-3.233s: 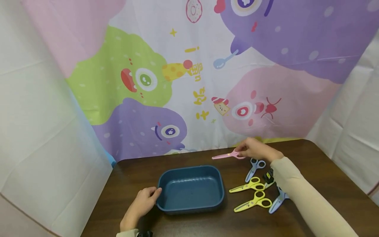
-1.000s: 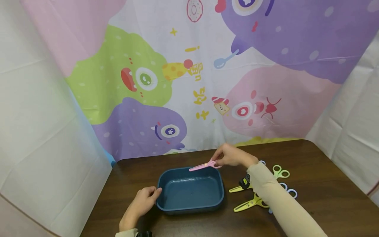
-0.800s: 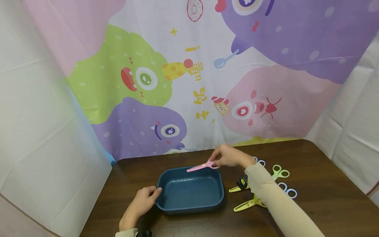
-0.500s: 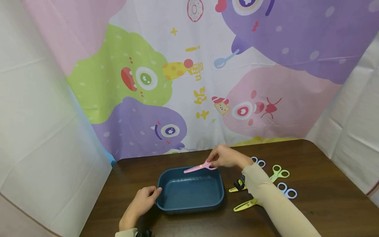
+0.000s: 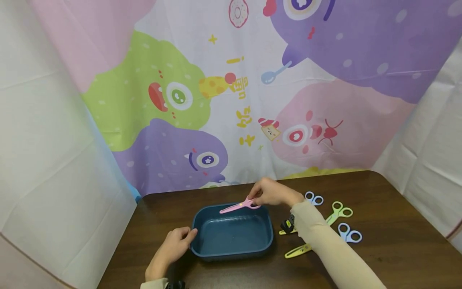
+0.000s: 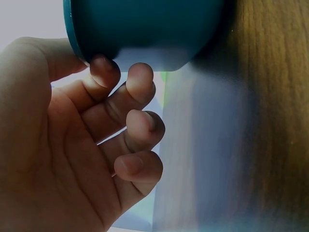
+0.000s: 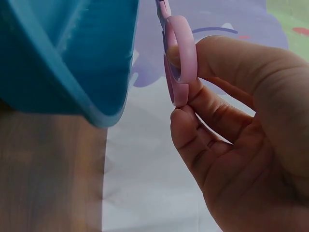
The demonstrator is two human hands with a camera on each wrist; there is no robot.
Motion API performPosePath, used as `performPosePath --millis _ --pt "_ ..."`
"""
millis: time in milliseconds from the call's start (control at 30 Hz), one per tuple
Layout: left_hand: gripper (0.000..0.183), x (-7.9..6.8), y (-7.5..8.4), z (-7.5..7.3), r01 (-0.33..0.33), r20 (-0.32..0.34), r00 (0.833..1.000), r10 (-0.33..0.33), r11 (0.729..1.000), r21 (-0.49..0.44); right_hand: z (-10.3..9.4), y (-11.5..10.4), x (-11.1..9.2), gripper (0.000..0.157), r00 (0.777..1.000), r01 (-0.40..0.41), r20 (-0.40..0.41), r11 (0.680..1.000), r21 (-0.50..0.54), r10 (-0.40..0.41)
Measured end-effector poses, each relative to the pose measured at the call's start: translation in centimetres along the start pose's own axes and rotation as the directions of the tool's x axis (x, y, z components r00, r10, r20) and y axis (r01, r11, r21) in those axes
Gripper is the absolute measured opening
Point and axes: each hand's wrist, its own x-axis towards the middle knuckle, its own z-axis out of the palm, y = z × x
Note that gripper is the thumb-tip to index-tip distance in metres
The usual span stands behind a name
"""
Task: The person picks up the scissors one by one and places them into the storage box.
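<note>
Pink scissors (image 5: 236, 207) hang over the back of a dark blue-green rectangular bin (image 5: 231, 255), blades pointing left. My right hand (image 5: 272, 192) pinches them by the finger loops, and the right wrist view shows the pink handle (image 7: 186, 50) between thumb and fingers. At the bin's left side, my left hand (image 5: 174, 247) grips the rim, thumb on top. The left wrist view has its fingertips (image 6: 140, 79) curled against the bin's outer wall (image 6: 145, 29). Nothing is seen inside the bin.
Right of the bin lie blue scissors (image 5: 315, 198), green scissors (image 5: 337, 212), more blue scissors (image 5: 350, 234) and two yellow pairs, the nearer yellow scissors (image 5: 297, 251) partly under my right sleeve. A printed cloth (image 5: 249, 160) hangs behind the brown table (image 5: 404, 241).
My right hand has carried the pink scissors leftward from the table's back right to above the bin's rear part. The left hand and the bin stay put.
</note>
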Motion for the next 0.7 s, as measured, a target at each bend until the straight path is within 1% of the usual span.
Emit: performPosePath --millis 200,533,700 --pt "0.039 0.0 0.0 0.0 0.005 -0.005 1.000 -0.005 1.000 -0.001 0.2 -0.6 0.3 0.013 1.000 0.030 0.007 0.999 0.023 -0.030" --pt "0.040 0.1 -0.2 0.0 -0.013 -0.005 1.000 0.013 1.000 0.014 0.9 -1.2 0.8 0.014 1.000 0.028 0.012 0.999 0.025 -0.028" --pt "0.039 0.1 -0.1 0.0 -0.001 0.002 1.000 0.001 1.000 0.000 1.4 -1.3 1.2 0.014 0.999 0.032 0.027 0.999 0.040 -0.033"
